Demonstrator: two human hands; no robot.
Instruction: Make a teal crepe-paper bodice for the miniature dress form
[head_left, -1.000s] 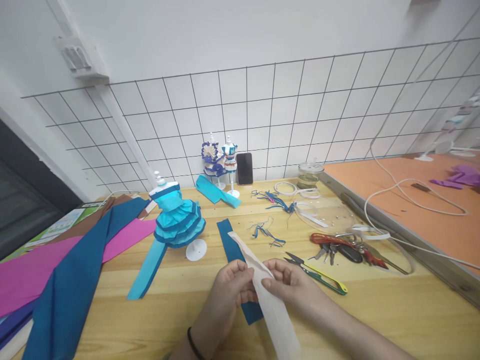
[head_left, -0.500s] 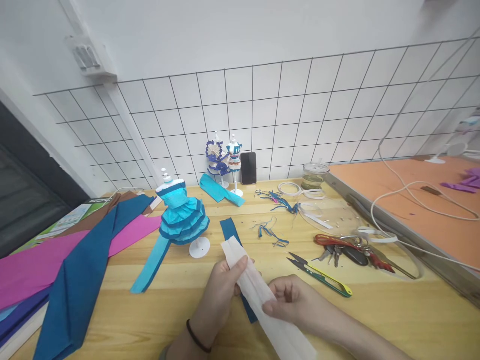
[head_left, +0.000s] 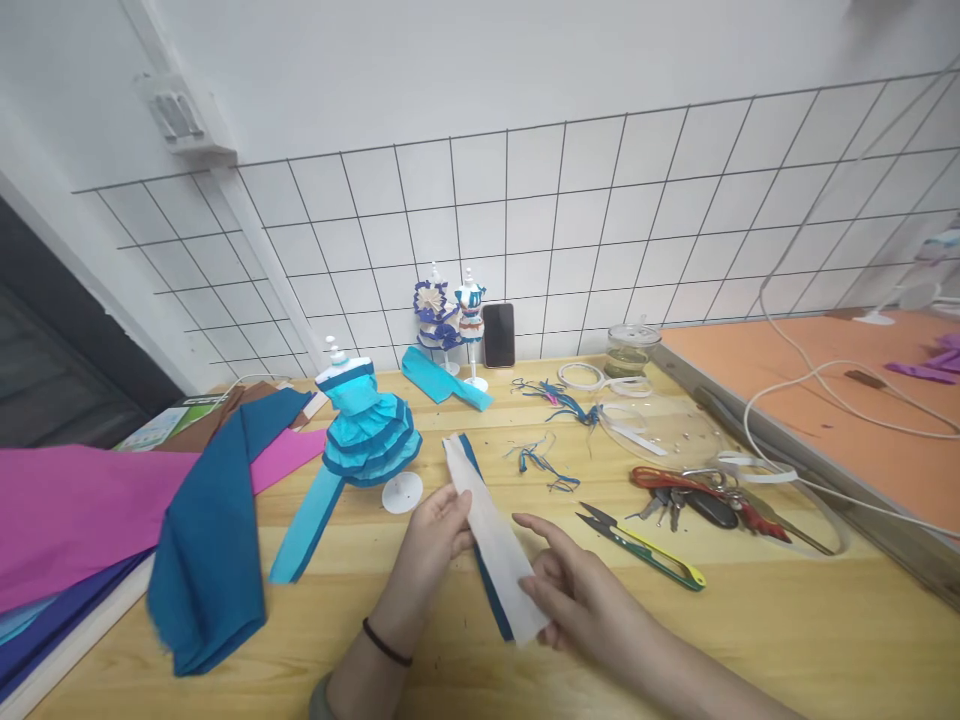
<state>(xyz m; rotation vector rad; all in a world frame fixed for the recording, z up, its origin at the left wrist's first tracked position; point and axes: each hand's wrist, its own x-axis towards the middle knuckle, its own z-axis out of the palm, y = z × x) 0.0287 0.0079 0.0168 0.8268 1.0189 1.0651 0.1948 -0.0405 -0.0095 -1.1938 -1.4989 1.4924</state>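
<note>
A white crepe paper strip [head_left: 491, 530] lies slantwise over a dark teal strip [head_left: 491, 590] on the table, and the teal one shows along its left side and at the far end. My left hand [head_left: 435, 535] pinches the white strip's left edge between thumb and fingers. Near the strip's lower end, my right hand [head_left: 581, 600] grips it with the thumb on top and the index finger stretched forward. Behind my left hand stands a small dress form [head_left: 367, 430] in a tiered turquoise and teal paper dress. Yellow-green thread snips [head_left: 641, 545] rest right of my right hand.
Teal [head_left: 214, 540] and pink paper [head_left: 82, 510] cover the left side. Two smaller dress forms [head_left: 450, 315] and a phone [head_left: 499, 335] stand against the wall. Paper scraps [head_left: 544, 465], keys [head_left: 675, 505] and a glass jar [head_left: 634, 350] lie or stand to the right.
The white strip's lower end has come up from the bottom edge to my right hand, and the strip now lies closer along the teal strip. The large teal paper's lower end has shifted right.
</note>
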